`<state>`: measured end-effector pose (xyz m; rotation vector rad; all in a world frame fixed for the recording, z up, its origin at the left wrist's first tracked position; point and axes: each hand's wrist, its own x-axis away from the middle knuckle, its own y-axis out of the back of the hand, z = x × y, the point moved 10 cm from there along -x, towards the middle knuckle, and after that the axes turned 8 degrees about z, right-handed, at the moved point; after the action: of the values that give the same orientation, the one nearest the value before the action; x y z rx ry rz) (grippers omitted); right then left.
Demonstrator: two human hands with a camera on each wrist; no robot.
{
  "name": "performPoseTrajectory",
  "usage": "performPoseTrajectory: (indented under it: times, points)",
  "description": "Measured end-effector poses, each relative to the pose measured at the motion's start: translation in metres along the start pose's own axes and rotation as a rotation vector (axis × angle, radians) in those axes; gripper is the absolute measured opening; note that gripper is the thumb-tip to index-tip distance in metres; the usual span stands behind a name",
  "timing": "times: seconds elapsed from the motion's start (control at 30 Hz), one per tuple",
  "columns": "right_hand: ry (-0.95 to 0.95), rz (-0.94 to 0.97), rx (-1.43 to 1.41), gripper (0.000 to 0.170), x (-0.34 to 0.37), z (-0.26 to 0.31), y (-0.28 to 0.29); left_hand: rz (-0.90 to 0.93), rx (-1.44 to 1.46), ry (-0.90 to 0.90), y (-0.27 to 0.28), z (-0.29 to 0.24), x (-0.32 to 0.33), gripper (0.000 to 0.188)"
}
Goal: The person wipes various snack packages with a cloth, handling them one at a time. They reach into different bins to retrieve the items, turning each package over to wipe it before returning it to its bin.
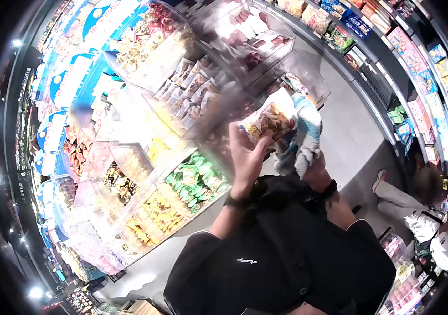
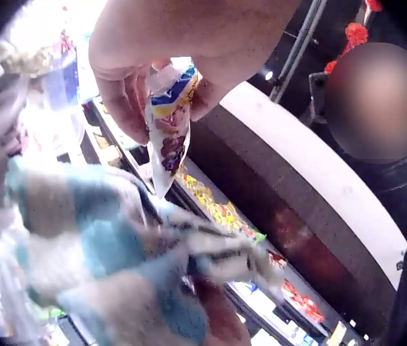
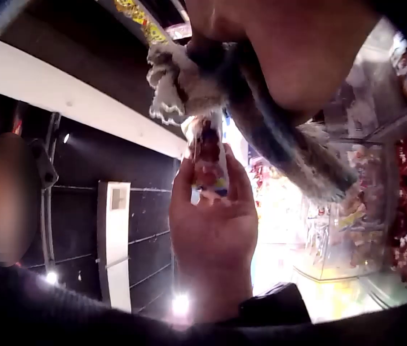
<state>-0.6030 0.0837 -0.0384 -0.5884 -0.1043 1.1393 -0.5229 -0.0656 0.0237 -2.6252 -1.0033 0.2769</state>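
Observation:
My left hand (image 1: 247,157) holds a small white snack packet (image 1: 277,119) with a brown food picture, thumb across its front. In the left wrist view the packet (image 2: 169,133) appears edge-on, pinched between thumb and fingers. A blue-and-white checked cloth (image 1: 308,128) is gripped in my right hand (image 1: 316,173), just beside the packet. The cloth (image 2: 109,245) hangs loosely bunched and covers part of that hand's fingers. From the right wrist, the cloth (image 3: 275,137) drapes below the right hand (image 3: 297,50), with the left hand (image 3: 214,231) and packet beyond it.
Clear bins hold similar wrapped snacks (image 1: 192,89), green packets (image 1: 196,181) and yellow packets (image 1: 158,212) on my left. Shelves of packaged goods (image 1: 413,68) curve along the right. A person in light clothes (image 1: 418,215) is at the lower right.

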Motion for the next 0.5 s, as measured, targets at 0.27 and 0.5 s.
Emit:
performPoseTrajectory:
  times: [0.27,0.5]
  points:
    - [-0.038,-0.221,-0.531,0.036,-0.014,0.046,0.050,0.177,-0.727,-0.255,-0.104,-0.011,0.013,0.039]
    - [0.005,-0.278,-0.465,0.035,-0.006,0.084,0.107,0.024,0.120,0.132,-0.141,0.050,0.019,0.043]
